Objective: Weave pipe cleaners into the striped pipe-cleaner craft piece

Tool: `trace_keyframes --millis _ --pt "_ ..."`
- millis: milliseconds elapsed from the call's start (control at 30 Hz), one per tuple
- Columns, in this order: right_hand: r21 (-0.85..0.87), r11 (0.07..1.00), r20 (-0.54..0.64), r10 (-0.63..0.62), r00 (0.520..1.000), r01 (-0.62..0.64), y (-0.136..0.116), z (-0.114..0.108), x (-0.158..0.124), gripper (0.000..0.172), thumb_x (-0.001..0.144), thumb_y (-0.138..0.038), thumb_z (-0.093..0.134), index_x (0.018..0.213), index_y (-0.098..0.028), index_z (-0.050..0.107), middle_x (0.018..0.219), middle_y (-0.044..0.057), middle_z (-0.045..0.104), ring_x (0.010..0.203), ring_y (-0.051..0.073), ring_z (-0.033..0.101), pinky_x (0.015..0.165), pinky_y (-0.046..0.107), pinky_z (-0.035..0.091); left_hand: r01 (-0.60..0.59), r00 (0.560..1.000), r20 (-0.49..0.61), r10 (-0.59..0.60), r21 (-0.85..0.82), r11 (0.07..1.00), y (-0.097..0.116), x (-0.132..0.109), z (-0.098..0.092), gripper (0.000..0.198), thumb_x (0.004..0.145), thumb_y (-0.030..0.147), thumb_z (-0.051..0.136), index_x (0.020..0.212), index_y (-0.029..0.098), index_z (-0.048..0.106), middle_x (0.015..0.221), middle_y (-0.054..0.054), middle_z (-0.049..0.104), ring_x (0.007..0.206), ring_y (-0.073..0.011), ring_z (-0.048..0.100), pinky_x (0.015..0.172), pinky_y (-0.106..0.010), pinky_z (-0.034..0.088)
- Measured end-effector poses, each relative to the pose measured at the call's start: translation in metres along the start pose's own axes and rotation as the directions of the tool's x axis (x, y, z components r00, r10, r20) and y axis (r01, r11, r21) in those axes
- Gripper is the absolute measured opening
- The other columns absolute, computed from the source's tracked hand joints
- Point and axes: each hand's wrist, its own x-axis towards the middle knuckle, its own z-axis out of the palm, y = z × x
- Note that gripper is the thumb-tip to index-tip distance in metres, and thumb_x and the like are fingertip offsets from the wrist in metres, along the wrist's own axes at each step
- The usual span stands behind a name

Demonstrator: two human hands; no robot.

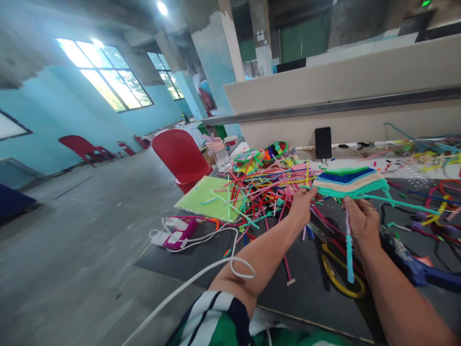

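Observation:
A striped piece of fuzzy pipe cleaners point(351, 181), banded in green, blue, cream and turquoise, is held up above the dark table. My left hand point(302, 204) pinches its left end. At its lower edge, my right hand point(363, 221) grips with closed fingers; a strip, lilac above and light blue below point(349, 254), hangs from there. A long turquoise pipe cleaner point(406, 204) trails off to the right. Beneath my hands lie yellow-handled scissors point(340, 276). A dark blue glue gun point(414, 269) rests beside my right forearm.
Loose pipe cleaners point(259, 192) pile up left of my hands, partly over a green sheet pack point(201, 197). A purple power strip point(182, 234) with white cables lies at the table's left edge. A phone point(323, 142) leans on the partition. Red chair point(180, 156) stands beyond.

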Motion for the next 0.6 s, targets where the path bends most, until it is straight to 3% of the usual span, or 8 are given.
trace_keyframes --millis 367,600 --pt "-0.035 0.999 0.053 -0.017 0.998 0.019 0.0062 -0.0049 0.0015 0.028 0.079 -0.038 0.06 0.06 -0.018 0.055 0.06 -0.002 0.049 0.061 0.013 0.045 0.062 0.029 0.033 -0.006 0.999 -0.044 0.005 -0.029 1.0 0.005 -0.0052 0.0045 0.034 0.062 0.041 0.076 0.057 0.014 0.056 0.057 0.0 0.057 0.054 -0.0109 0.052 0.066 -0.029 0.043" --pt "-0.044 0.999 0.035 -0.011 0.999 0.013 -0.0015 -0.0027 -0.001 0.028 0.079 -0.038 0.06 0.059 -0.017 0.055 0.057 -0.003 0.049 0.059 0.013 0.043 0.06 0.028 0.031 0.103 0.994 0.059 -0.096 -0.133 0.986 0.0084 -0.0045 0.0015 0.023 0.066 0.033 0.075 0.075 0.013 0.066 0.069 -0.002 0.064 0.06 -0.0112 0.056 0.071 -0.029 0.047"
